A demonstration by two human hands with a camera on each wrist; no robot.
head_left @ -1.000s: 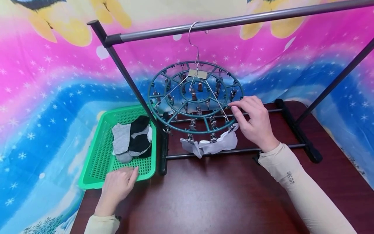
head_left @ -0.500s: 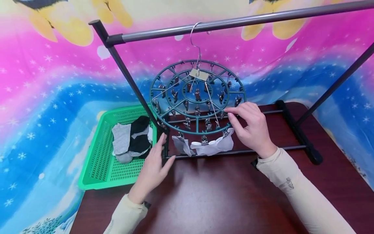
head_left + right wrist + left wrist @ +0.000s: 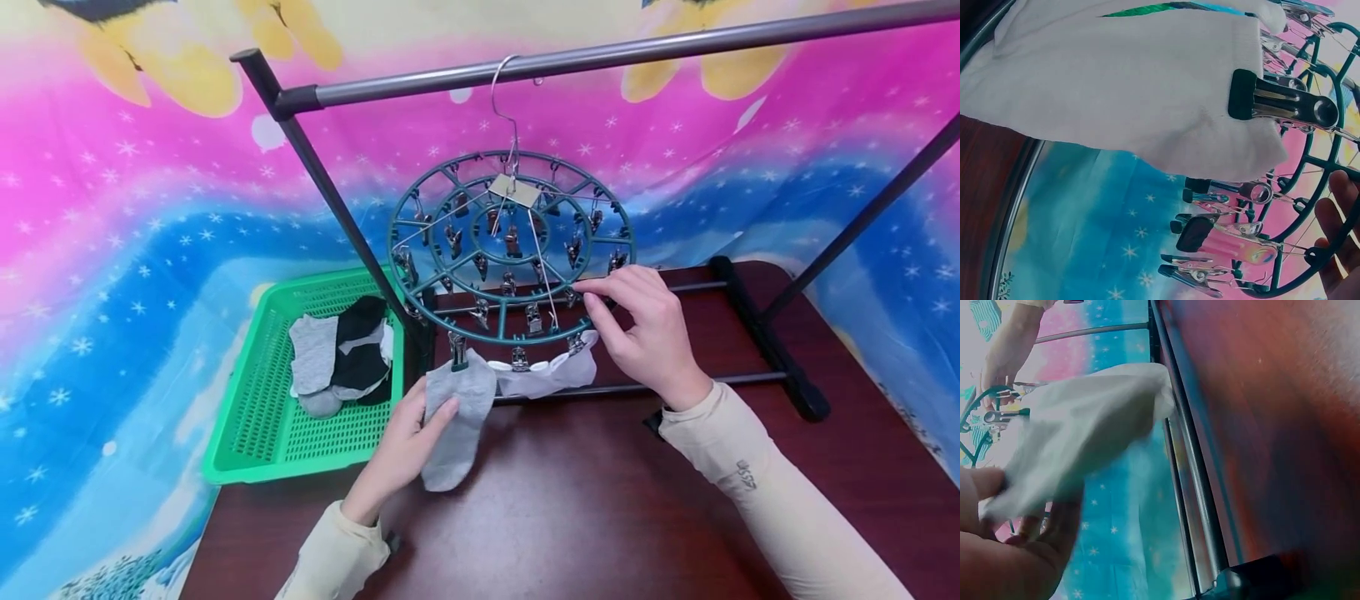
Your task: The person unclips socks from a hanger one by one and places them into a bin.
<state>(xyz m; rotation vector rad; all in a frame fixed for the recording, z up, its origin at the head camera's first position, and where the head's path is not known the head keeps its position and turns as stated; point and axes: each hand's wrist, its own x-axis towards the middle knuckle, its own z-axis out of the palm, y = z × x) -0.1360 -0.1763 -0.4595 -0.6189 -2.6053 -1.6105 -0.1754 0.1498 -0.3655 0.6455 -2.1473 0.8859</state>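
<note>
In the head view a round green sock hanger (image 3: 502,340) with metal clips hangs by its hook from a rail. My left hand (image 3: 401,446) holds a grey sock (image 3: 453,437) at its side, thumb in front and fingers behind. A clip (image 3: 458,350) at the ring's front left grips the sock's top edge. My right hand (image 3: 648,333) pinches the ring's front right side; the right wrist view shows those fingers (image 3: 1335,215) at the rim. A white sock (image 3: 551,375) hangs from clips beside the grey one, and appears large in the right wrist view.
A green basket (image 3: 243,392) at the left holds several grey, black and white socks (image 3: 341,354). A dark metal rack stands on the brown table (image 3: 570,492), with its top rail (image 3: 637,54) above the hanger and a lower bar behind the socks. A printed cloth backs everything.
My left hand has come from the basket's front over to the ring and taken hold of the clipped grey sock, turning its broad side forward. The ring has turned a little under my right hand.
</note>
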